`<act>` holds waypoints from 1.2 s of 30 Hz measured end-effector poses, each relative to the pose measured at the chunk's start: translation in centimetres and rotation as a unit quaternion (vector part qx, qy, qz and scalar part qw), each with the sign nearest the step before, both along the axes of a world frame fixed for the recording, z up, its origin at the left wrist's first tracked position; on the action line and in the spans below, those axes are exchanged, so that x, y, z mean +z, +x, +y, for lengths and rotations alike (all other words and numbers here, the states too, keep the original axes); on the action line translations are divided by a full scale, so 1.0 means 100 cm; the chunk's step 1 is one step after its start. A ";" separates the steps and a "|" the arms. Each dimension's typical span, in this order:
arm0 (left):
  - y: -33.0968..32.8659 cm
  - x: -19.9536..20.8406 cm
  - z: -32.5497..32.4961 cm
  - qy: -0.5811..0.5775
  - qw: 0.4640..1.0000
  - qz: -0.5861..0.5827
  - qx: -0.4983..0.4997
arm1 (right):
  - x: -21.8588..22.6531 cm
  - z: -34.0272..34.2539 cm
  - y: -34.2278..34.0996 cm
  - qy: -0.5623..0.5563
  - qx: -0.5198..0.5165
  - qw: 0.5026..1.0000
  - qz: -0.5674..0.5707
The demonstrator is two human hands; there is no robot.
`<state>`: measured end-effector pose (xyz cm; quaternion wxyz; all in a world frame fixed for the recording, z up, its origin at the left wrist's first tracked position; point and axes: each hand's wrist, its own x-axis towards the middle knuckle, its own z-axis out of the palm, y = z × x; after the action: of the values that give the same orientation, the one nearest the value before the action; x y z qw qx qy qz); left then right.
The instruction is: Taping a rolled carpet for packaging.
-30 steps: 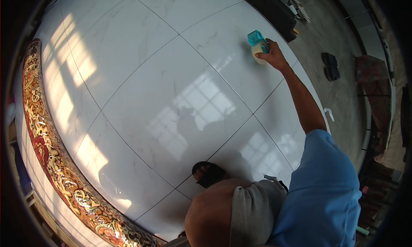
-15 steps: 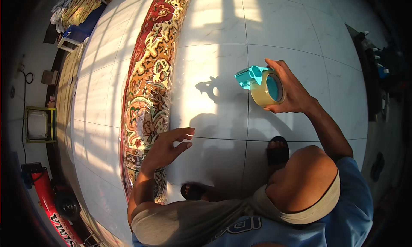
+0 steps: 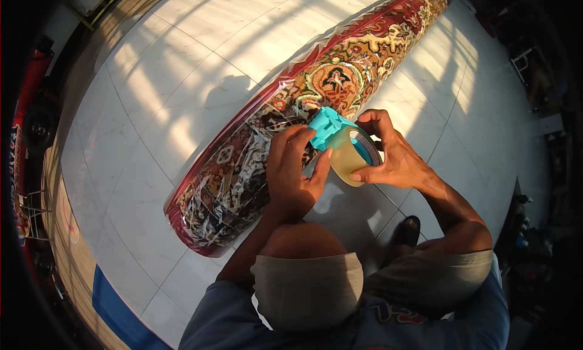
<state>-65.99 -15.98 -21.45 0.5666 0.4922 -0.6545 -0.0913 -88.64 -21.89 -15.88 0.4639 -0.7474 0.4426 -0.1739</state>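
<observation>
Your right hand (image 3: 398,158) grips a roll of clear packing tape (image 3: 349,158) w/ a turquoise plastic dispenser (image 3: 328,128) clipped to it; fingers curl over the roll's top edge, thumb under its lower rim. Roll is cylindrical, glossy, amber-tinted, w/ a dark inner core. Your left hand (image 3: 294,171) is closed on the near side of the same roll, thumb pressed to the tape face, fingertips at the dispenser.

Tape roll sits just above the near flank of the rolled carpet (image 3: 291,116), approx. mid-length. Carpet is a long cylinder, red-edged w/ ornate gold, cream and dark pattern, wrapped in clear crinkled plastic film that catches the light. It lies diagonally on a white tile floor (image 3: 152,82), smooth and polished, w/ thin grout lines.

Beside the carpet's near end: your bent knees in grey-beige shorts (image 3: 310,289); a dark sandal (image 3: 407,231) to the right of them. A blue strip (image 3: 118,307) lies on the floor left of the knees.
</observation>
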 end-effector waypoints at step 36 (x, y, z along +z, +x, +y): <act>0.098 0.086 0.048 0.272 0.948 -0.078 0.143 | -0.097 -0.012 0.129 0.297 0.300 0.845 -0.328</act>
<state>-56.21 -11.17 -12.85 0.3651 0.7220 -0.5694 -0.1453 -75.71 -23.14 -25.54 0.8115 -0.5695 0.0488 -0.1213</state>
